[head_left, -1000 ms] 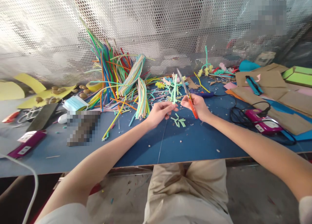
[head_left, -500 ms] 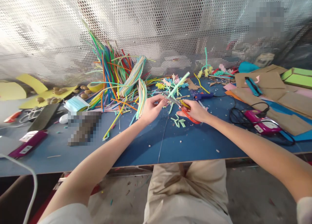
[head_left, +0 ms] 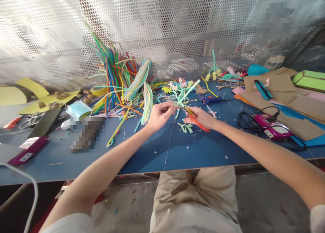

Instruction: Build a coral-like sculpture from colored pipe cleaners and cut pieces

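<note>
My left hand pinches the lower end of a light green pipe cleaner that slants up to the right above the blue table. My right hand grips orange-handled scissors, their blades pointing left toward my left fingers and crossing the pipe cleaner near its held end. Short green cut pieces lie on the table just below the two hands.
A heap of coloured pipe cleaners leans on the perforated metal screen behind. A blue glue gun, a purple device with black cable, cardboard sheets, a face mask, another pair of scissors lie around.
The scissors swung down from upright to pointing left at the pipe cleaner. The pipe cleaner tilted from upright to slanting right. Both hands came closer together.
</note>
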The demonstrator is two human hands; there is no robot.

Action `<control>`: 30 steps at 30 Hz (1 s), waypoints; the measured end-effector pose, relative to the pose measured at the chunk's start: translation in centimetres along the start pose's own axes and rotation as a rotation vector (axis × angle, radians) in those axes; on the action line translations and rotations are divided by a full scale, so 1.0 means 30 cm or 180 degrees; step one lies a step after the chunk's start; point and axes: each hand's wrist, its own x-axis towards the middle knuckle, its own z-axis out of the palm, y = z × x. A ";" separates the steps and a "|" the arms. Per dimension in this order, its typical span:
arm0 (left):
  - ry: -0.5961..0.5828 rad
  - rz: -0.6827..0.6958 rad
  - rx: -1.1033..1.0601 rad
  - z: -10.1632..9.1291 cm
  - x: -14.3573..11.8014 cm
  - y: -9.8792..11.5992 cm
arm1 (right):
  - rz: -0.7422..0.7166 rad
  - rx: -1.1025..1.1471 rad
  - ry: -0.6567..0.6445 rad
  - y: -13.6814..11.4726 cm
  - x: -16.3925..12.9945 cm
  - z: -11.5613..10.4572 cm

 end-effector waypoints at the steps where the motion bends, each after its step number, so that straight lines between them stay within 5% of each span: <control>1: -0.0009 -0.0021 -0.0017 0.000 0.001 -0.001 | 0.0016 0.0017 0.0042 0.005 0.003 0.003; 7: -0.0031 -0.0002 0.0063 0.001 0.006 -0.026 | 0.0147 0.0115 0.0309 0.028 0.018 0.011; 11: -0.0510 0.0578 0.0773 0.014 0.002 -0.059 | 0.0004 -0.0096 0.0741 0.021 0.017 -0.028; 14: -0.1077 0.1059 0.1363 0.031 -0.004 -0.089 | -0.0049 -0.0880 0.1195 0.009 0.012 -0.098; 18: -0.1138 0.1059 0.1691 0.048 -0.001 -0.134 | 0.0454 -0.2659 0.1597 0.003 0.006 -0.225; 25: -0.0517 0.0760 0.1943 0.050 0.029 -0.213 | 0.1555 -0.3986 0.1314 0.077 -0.016 -0.420; 30: -0.0567 0.0517 0.2234 0.059 0.024 -0.227 | 0.1855 -0.4166 0.0969 0.068 -0.024 -0.417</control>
